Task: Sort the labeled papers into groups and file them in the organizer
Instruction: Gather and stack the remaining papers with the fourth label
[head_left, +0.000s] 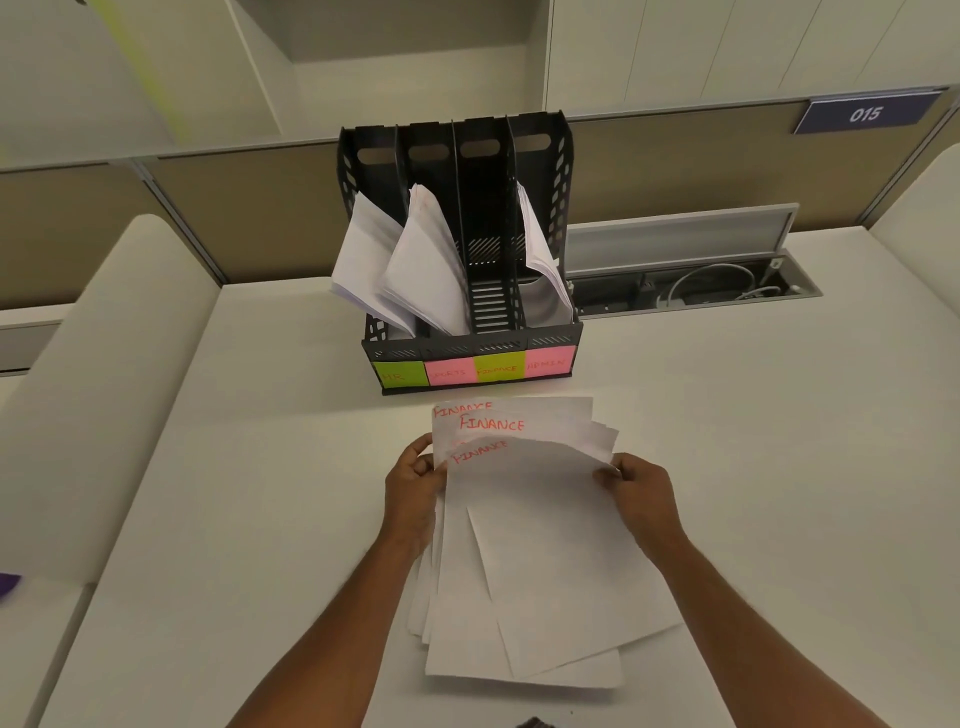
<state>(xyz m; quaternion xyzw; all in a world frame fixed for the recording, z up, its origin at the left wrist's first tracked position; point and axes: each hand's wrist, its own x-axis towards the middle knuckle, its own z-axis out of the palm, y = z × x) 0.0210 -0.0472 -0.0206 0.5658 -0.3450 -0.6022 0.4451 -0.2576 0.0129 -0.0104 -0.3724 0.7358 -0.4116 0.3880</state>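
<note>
Gathering the FINANCE papers (524, 525) is the step I judge to be in hand: both my hands are closed on the loose stack, which lies fanned on the white table (779, 467) just in front of the organizer (470, 332). My left hand (413, 483) pinches the stack's left edge near the top, thumb over the sheets and fingers beneath. My right hand (641, 488) has its fingertips closed on the upper right corner of the top sheets, lifting them into a slight curl. At least three sheets show the word FINANCE in red at their heads; the lower ends splay out unevenly toward me.

The organizer stands upright against the partition, with four slots marked by sticky notes: green HR (397, 375), pink SPORTS (449, 372), green FINANCE (498, 368) and pink ADMIN (549, 361). Papers already lean in the HR, SPORTS and ADMIN slots. The FINANCE slot (488, 291), third from the left, looks empty, so this appears to be the last group to file.

Next, I reckon, the fanned sheets want squaring up so that the edges meet, perhaps by tapping them on the table. Then the stack must go upright into the third slot, steered between the leaning SPORTS sheets and the ADMIN sheets without catching either.
</note>
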